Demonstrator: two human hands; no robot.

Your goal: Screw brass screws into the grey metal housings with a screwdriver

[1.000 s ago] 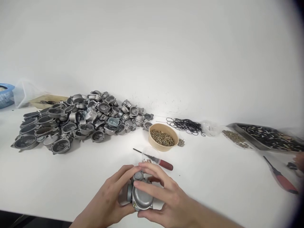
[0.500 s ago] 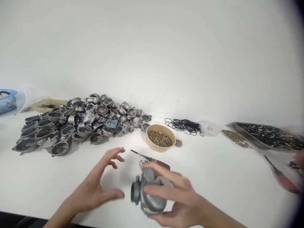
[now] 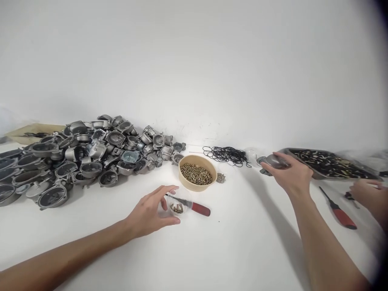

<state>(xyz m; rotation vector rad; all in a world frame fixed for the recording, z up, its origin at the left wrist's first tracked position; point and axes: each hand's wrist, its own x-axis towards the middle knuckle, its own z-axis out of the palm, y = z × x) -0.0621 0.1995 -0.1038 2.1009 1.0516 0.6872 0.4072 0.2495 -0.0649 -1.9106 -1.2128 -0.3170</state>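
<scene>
My right hand (image 3: pixel 291 173) is closed around a grey metal housing (image 3: pixel 277 161) with a rounded body, held over the table's right side, just left of the metal tray. Part of the housing is covered by my fingers. My left hand (image 3: pixel 151 210) has its thumb and fingers apart, at the left side of a small clear cup (image 3: pixel 176 207) holding several brass-coloured screws; whether it touches the cup is unclear. Beside the cup lies a screwdriver (image 3: pixel 200 209) with a red handle, its dark shaft pointing left and partly behind the cup.
A large pile of grey housings (image 3: pixel 91 153) covers the left. Behind the cup stands a tan bowl (image 3: pixel 197 187) full of screws, with black rubber rings (image 3: pixel 227 155) behind it. A metal tray (image 3: pixel 318 176), another screwdriver (image 3: pixel 344 218) and another person's hand (image 3: pixel 368 198) are at right.
My right hand has carried the housing from the table's front middle to the back right. My left hand has moved right to the clear cup. The view has shifted slightly right.
</scene>
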